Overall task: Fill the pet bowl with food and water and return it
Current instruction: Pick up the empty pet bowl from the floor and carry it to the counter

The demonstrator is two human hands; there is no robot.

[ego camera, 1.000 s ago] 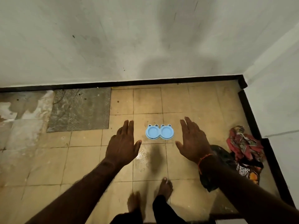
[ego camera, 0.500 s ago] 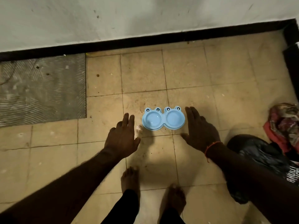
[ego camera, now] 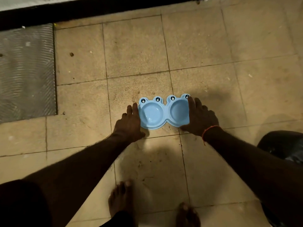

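Note:
A light blue double pet bowl [ego camera: 151,114] with frog eyes on its far rim lies flat on the tan tiled floor, and both basins look empty. My left hand [ego camera: 129,123] lies against the bowl's left edge with its fingers stretched out. On the other side, my right hand [ego camera: 199,118], with an orange thread at the wrist, rests on the right edge and covers part of that rim. Neither hand has curled around the bowl.
A grey ribbed mat [ego camera: 26,71] covers the floor at the left. A black skirting strip [ego camera: 82,10] runs along the wall at the top. A black bag [ego camera: 282,145] sits at the right edge. My bare feet [ego camera: 120,197] stand below the bowl.
I have bent lower and the view has closed in on the bowl. Both hands moved forward and inward, from short of the bowl to touching its two sides.

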